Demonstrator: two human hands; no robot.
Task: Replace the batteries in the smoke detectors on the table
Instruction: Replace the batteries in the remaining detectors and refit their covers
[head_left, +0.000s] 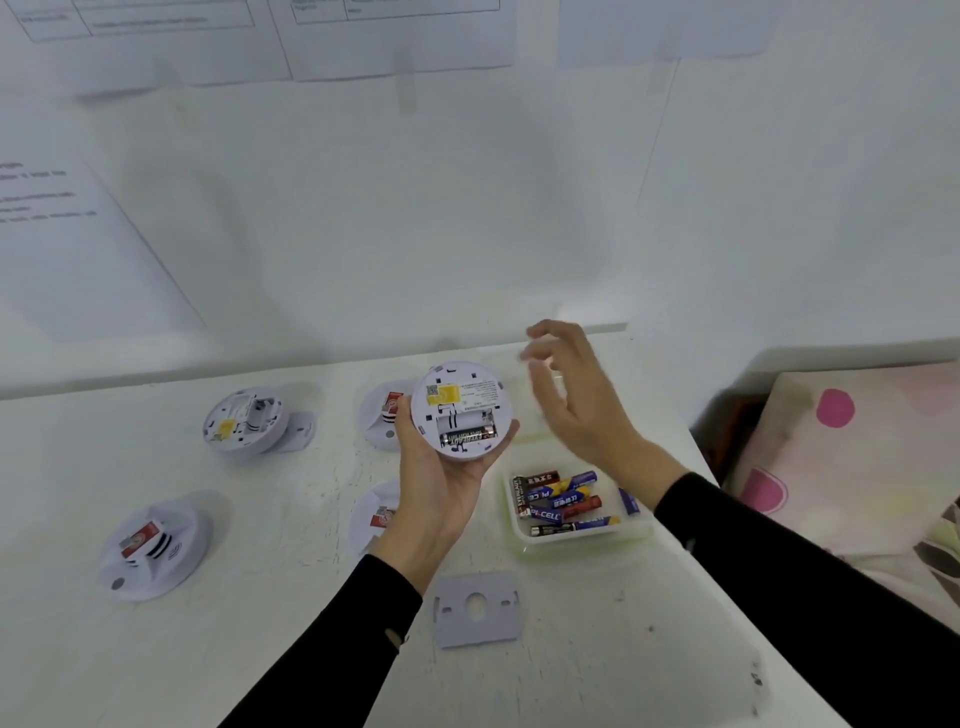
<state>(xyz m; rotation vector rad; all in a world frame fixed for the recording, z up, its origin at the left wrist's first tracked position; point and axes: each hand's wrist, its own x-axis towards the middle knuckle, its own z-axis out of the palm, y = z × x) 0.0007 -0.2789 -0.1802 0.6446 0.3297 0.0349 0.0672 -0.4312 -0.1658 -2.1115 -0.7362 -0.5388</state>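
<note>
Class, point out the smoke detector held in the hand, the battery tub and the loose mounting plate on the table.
smoke detector (465, 402): head view, its open back, above the battery bay.
battery tub (582, 541): head view, its near wall.
mounting plate (480, 631): head view, flat part below its hole.

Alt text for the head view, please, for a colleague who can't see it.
The left hand holds a detector, back towards the camera, with one battery fitted and one slot empty. The right hand hovers open, blurred, near a tray of batteries. Four more detectors and a plate lie on the table.
</note>
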